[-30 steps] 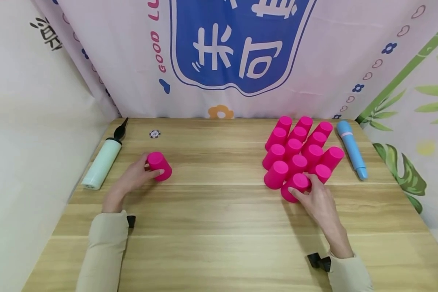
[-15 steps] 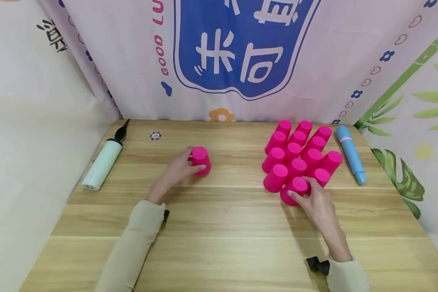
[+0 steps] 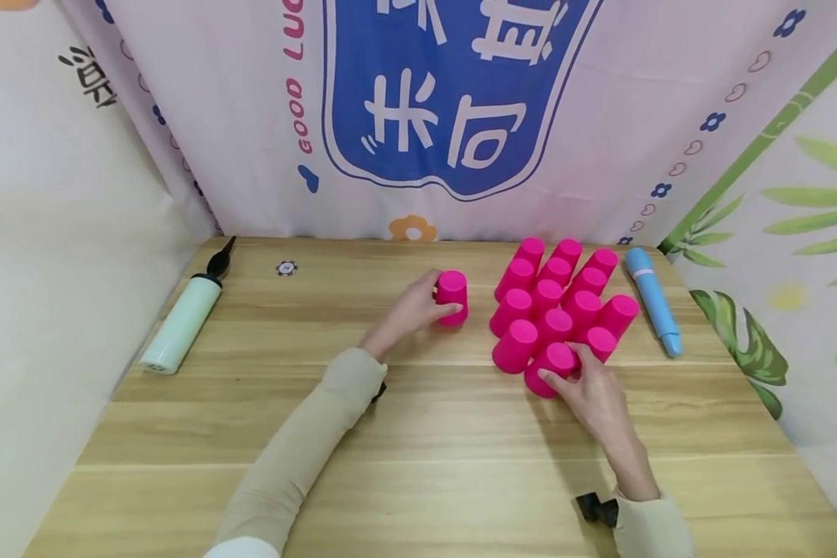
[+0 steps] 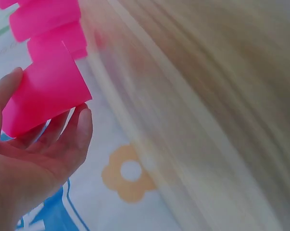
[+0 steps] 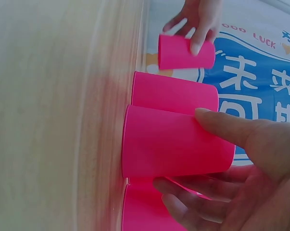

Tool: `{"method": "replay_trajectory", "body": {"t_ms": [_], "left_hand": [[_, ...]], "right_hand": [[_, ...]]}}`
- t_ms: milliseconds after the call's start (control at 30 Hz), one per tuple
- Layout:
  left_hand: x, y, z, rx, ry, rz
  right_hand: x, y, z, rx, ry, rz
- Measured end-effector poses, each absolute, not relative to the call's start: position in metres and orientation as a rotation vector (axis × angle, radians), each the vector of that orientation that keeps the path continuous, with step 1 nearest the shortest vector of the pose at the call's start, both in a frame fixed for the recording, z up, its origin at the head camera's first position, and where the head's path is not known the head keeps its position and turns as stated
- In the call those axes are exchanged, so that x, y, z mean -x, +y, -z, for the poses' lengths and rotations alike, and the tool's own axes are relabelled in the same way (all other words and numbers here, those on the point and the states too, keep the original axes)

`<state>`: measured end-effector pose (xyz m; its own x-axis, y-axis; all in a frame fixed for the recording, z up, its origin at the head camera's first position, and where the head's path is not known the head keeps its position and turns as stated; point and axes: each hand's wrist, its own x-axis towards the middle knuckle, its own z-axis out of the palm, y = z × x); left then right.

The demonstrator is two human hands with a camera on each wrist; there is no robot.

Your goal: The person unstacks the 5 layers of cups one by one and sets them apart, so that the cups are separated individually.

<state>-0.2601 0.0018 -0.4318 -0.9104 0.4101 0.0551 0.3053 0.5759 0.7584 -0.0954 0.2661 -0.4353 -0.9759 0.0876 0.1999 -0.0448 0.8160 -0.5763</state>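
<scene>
My left hand (image 3: 416,308) grips an upside-down bright pink cup (image 3: 452,297) between thumb and fingers, left of a cluster of similar cups. In the left wrist view the thumb and fingers lie on opposite sides of that cup (image 4: 51,91), with other cups behind it. At the cluster's near corner, my right hand (image 3: 595,394) holds another upside-down pink cup (image 3: 548,372). The right wrist view shows this cup (image 5: 171,142) rim-down at the tabletop, thumb on one side and fingers on the other. The clustered pink cups (image 3: 514,347) stand upside down in close slanting rows.
A mint-green hand pump (image 3: 184,322) with a black nozzle lies at the table's left edge. Near the back is a small round chip (image 3: 287,268). A blue stick-shaped object (image 3: 653,302) lies right of the cups. A printed curtain (image 3: 251,155) hangs behind the wooden table (image 3: 418,496).
My left hand has carried its cup rightward from the left side of the table to near the cluster. The right hand keeps its hold on the corner cup. The head view has shifted slightly.
</scene>
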Motion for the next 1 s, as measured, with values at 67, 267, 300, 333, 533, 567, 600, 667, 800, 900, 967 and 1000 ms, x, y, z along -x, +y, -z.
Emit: {"method": "replay_trajectory", "body": {"t_ms": [67,267,300,333,533,567,600,667,800,900,967,1000], "left_hand": [[0.265,0.011,0.434,-0.623,2.663,-1.238],[0.272,0.029,0.437,-0.644,2.643,-1.198],[0.272,0.031,0.438,-0.648,2.646,-1.19],[0.272,0.032,0.44,-0.648,2.648,-1.184],[0.269,0.032,0.45,-0.6,2.646,-1.202],[0.268,0.032,0.451,-0.593,2.644,-1.216],[0.268,0.032,0.452,-0.588,2.641,-1.232],[0.268,0.032,0.452,-0.588,2.646,-1.253],[0.268,0.033,0.451,-0.58,2.637,-1.281],[0.268,0.03,0.452,-0.569,2.648,-1.281],[0.264,0.025,0.45,-0.56,2.665,-1.298],[0.26,0.021,0.449,-0.554,2.676,-1.312]], "right_hand": [[0.096,0.265,0.435,0.039,-2.789,-0.889],[0.1,0.259,0.437,0.04,-2.788,-0.902],[0.1,0.258,0.437,0.036,-2.786,-0.904],[0.101,0.257,0.437,0.033,-2.784,-0.904],[0.102,0.251,0.438,0.021,-2.773,-0.898],[0.102,0.251,0.438,0.021,-2.771,-0.894],[0.103,0.251,0.438,0.021,-2.77,-0.891],[0.104,0.251,0.438,0.016,-2.768,-0.884],[0.106,0.251,0.438,0.009,-2.765,-0.873],[0.106,0.251,0.437,0.007,-2.772,-0.863],[0.102,0.251,0.433,0.023,-2.797,-0.845],[0.098,0.25,0.429,0.04,-2.815,-0.824]]}}
